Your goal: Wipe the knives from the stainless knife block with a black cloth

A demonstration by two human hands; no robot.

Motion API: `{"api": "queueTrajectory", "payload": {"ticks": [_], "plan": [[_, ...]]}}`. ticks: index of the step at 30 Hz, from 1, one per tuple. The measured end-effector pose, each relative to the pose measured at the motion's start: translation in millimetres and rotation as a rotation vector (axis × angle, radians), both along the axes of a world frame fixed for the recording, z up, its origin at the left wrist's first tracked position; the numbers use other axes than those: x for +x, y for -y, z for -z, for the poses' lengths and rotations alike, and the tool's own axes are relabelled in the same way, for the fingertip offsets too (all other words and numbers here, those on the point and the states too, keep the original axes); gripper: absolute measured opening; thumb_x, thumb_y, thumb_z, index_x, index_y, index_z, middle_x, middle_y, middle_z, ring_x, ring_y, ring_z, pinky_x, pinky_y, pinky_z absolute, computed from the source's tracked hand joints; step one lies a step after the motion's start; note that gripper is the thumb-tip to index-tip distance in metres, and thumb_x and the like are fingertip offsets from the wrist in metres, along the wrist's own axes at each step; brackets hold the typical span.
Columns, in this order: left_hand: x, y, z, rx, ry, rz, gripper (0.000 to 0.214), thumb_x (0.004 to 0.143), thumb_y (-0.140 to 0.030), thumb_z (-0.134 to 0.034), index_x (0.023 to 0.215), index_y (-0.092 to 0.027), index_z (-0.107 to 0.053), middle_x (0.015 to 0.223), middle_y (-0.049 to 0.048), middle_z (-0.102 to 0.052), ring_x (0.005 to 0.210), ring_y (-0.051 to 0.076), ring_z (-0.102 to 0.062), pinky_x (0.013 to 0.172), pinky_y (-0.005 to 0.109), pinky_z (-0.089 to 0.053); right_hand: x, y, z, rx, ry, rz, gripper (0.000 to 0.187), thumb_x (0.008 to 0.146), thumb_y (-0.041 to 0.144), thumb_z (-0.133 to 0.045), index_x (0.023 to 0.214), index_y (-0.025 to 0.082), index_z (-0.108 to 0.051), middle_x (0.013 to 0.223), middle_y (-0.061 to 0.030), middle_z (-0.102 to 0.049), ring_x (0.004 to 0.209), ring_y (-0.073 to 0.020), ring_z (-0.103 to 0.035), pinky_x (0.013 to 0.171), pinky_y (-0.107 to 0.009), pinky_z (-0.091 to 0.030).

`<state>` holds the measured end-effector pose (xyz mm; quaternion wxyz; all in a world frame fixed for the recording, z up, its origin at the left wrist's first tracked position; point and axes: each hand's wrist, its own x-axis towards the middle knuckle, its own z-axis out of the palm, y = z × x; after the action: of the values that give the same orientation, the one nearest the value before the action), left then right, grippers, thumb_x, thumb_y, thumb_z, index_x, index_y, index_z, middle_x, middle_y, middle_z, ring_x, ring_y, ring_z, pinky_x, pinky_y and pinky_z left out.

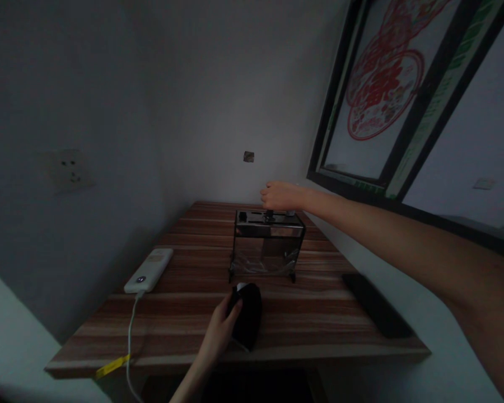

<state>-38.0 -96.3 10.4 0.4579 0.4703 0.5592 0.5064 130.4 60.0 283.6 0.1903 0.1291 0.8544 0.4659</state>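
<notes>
A clear box with a dark lid point(267, 246) stands in the middle of the wooden table point(185, 313). My right hand point(279, 196) reaches over it, fingers closed on a small dark knob on the lid. My left hand point(220, 330) is near the table's front edge and grips a black rounded object point(248, 314) with a white patch at its top; I cannot make out what it is. The room is dim.
A white power bank point(149, 270) lies at the left with a white cable point(131, 341) running off the front edge. A flat black slab point(377, 305) lies at the right edge. Walls close in behind and left; a window point(395, 106) is on the right.
</notes>
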Motion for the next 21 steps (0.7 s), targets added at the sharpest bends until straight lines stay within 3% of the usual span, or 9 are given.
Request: {"api": "queueTrajectory", "payload": {"ticks": [6, 14, 21], "plan": [[1, -3, 7.0, -0.001, 0.025, -0.014, 0.059, 0.063, -0.045, -0.063, 0.11, -0.01, -0.059, 0.124, 0.0153, -0.055, 0.122, 0.03, -0.044, 0.104, 0.038, -0.029, 2, 1, 5.2, 0.004, -0.044, 0.007, 0.015, 0.083, 0.01, -0.052, 0.078, 0.015, -0.066, 0.078, -0.004, -0.067, 0.081, -0.0158, -0.054, 0.067, -0.028, -0.03], [1, 1, -2.8, 0.047, 0.018, 0.036, 0.056, 0.066, -0.044, -0.061, 0.111, -0.011, -0.058, 0.121, 0.0128, -0.059, 0.121, 0.027, -0.046, 0.103, 0.035, -0.031, 3, 3, 7.8, 0.009, -0.072, -0.005, 0.013, 0.082, 0.012, -0.055, 0.077, 0.016, -0.066, 0.076, -0.0032, -0.066, 0.079, -0.0159, -0.054, 0.067, -0.029, -0.029], [2, 1, -2.2, 0.061, 0.022, 0.019, 0.047, 0.068, -0.04, -0.06, 0.107, -0.013, -0.06, 0.12, 0.0112, -0.06, 0.119, 0.027, -0.047, 0.103, 0.036, -0.032, 5, 2, 8.5, 0.017, -0.093, -0.025, 0.013, 0.082, 0.012, -0.055, 0.075, 0.016, -0.066, 0.074, -0.0026, -0.066, 0.078, -0.0162, -0.054, 0.067, -0.029, -0.03]]}}
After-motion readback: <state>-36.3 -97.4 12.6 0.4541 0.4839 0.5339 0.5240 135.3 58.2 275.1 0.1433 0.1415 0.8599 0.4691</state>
